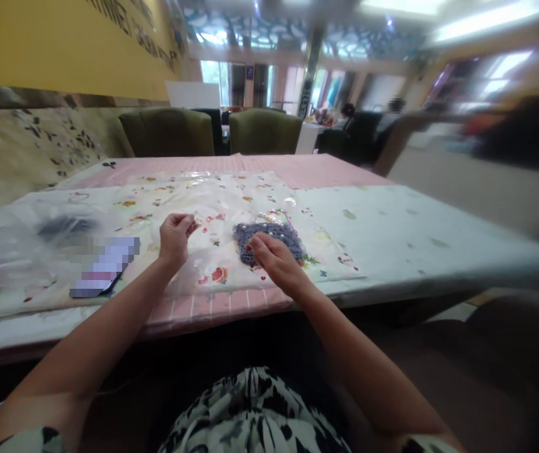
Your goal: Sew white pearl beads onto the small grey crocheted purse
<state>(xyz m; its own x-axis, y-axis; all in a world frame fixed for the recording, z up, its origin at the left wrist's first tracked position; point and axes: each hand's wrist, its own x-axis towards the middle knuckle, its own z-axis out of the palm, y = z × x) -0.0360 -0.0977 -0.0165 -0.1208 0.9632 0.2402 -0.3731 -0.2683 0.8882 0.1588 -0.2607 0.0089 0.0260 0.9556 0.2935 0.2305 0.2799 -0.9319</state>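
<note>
A blue-grey knitted or crocheted piece dotted with white beads lies on the flower-print cloth. My right hand is over its front part, thumb and fingers pressed together; whatever they pinch is too small to name. To the left of the piece, my left hand is raised a little over the cloth. Its thumb and forefinger are pinched at the tips, and I cannot make out what is between them. Part of the piece is hidden behind my right hand.
A phone with a blurred-out screen lies left of my left forearm. Beyond it sits a clear plastic bag with something dark inside. Green chairs stand past the table's pink far end. People sit in the background.
</note>
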